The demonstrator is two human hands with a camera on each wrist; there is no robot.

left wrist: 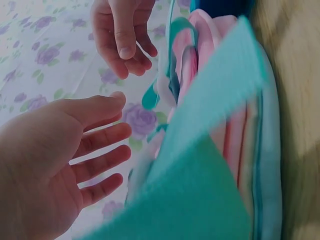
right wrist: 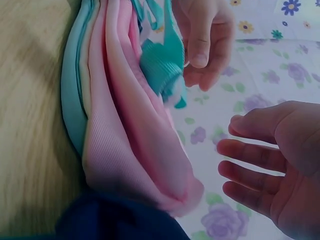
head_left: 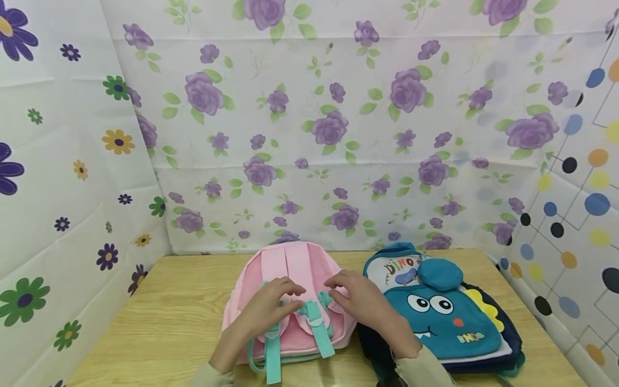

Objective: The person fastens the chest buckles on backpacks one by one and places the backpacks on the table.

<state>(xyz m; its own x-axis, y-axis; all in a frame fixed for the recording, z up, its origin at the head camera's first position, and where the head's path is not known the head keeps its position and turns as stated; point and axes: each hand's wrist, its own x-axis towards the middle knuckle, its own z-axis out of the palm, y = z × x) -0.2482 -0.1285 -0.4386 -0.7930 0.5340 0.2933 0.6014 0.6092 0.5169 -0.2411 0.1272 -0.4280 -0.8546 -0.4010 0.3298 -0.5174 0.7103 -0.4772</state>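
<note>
A pink backpack (head_left: 309, 258) lies with its strap side up on the table, teal webbing straps (head_left: 273, 355) hanging over its near edge. Over its left half hovers my left hand (head_left: 268, 306), fingers loosely bent and holding nothing. My right hand (head_left: 362, 298) is above the backpack's right side, near a small teal strap piece, also with nothing in it. Both wrist views show a gap between the spread fingers (left wrist: 105, 165) and the pink fabric (right wrist: 140, 135). Large in the left wrist view, a teal strap (left wrist: 215, 80) covers part of the backpack.
Right beside the pink backpack lies a blue dinosaur backpack (head_left: 445, 322) with eyes and yellow spikes. The wooden table (head_left: 169, 312) is enclosed by a purple-flowered cloth (head_left: 329, 177) behind and patterned cloths at both sides.
</note>
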